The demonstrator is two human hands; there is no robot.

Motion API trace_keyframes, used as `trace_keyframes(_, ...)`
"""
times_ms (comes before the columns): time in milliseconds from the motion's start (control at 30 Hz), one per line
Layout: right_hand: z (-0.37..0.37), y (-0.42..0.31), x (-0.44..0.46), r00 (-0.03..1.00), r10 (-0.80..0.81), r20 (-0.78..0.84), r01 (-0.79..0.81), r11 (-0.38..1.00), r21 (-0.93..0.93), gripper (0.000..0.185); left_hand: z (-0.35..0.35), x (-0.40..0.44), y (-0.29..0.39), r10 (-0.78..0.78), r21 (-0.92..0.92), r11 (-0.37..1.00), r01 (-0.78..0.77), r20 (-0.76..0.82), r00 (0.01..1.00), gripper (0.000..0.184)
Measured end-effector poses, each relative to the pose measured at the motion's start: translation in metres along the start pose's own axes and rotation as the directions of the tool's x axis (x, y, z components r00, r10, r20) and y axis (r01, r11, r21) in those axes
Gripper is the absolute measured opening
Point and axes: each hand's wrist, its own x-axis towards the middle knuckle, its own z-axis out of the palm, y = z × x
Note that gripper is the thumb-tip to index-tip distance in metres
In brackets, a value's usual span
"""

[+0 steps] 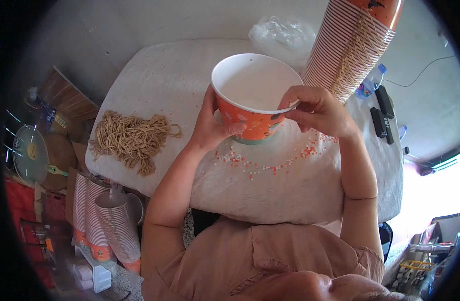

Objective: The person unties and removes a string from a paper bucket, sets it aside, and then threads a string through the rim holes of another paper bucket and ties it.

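The wide orange paper bucket with a white rolled rim [255, 98] is held upright, mouth up, over the middle of the cloth-covered worktop [270, 200]. The left hand [216, 123] has its grip spread around the bucket's left wall, thumb on the near side; the right hand [317, 110] has its grip pinching the rim at the right, thumb against fingers, and whether anything thin lies between those fingertips I cannot tell. A small dark spot, apparently a punched hole, shows in the far inner wall just below the rim. Small round orange and white paper dots [231, 156] lie scattered around the bucket, mostly on its near side. At the far right a tall, leaning stack of nested orange buckets [335, 47] has tan twisted cord [358, 57] running down its side, so those look finished with cord. The held bucket shows no cord that I can make out, so it seems only partly done. A thick bundle of loose tan cord [132, 138] lies at the left, and nested bucket stacks in clear plastic [112, 220] stand below, at the near left; no cord is discernible on them.
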Motion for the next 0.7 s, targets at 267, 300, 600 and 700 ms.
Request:
trace_keyframes(267, 0.01, -0.018, -0.006, 0.998, 0.068, -0.005, -0.068, 0.996, -0.05, 0.011, 0.001, -0.001, -0.006, 0.034, 0.038, 0.999, -0.035, 0.023, 0.999, 0.12)
trace_keyframes(300, 0.013, -0.019, -0.006, 0.996, 0.093, 0.001, -0.093, 0.995, -0.029, 0.012, 0.001, -0.001, -0.006, 0.03, 0.057, 0.998, -0.032, 0.028, 0.999, 0.119)
trace_keyframes(600, 0.021, -0.019, -0.003, 0.99, 0.136, 0.034, -0.137, 0.989, 0.052, 0.014, 0.002, -0.002, -0.005, 0.028, 0.114, 0.993, -0.032, 0.033, 0.999, 0.119)
trace_keyframes(700, 0.021, -0.017, -0.003, 0.992, 0.12, 0.032, -0.121, 0.991, 0.056, 0.013, 0.001, -0.002, -0.009, 0.033, 0.096, 0.995, -0.037, 0.037, 0.999, 0.12)
